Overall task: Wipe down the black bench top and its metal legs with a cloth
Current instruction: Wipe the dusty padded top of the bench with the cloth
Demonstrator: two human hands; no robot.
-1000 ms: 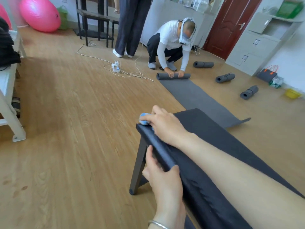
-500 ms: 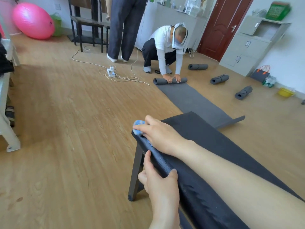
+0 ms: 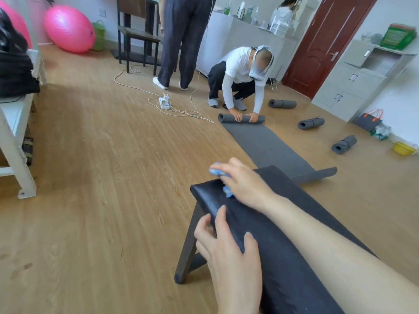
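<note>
Small blue cloth: soft, light, bunched in right hand grip. Black padded bench top: firm, likely slick; left hand clamps edge.

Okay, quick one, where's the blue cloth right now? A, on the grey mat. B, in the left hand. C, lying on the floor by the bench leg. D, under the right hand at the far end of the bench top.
D: the blue cloth peeks out from under the right hand at the far end of the black bench top; the left hand grips only the bench's edge.
</note>
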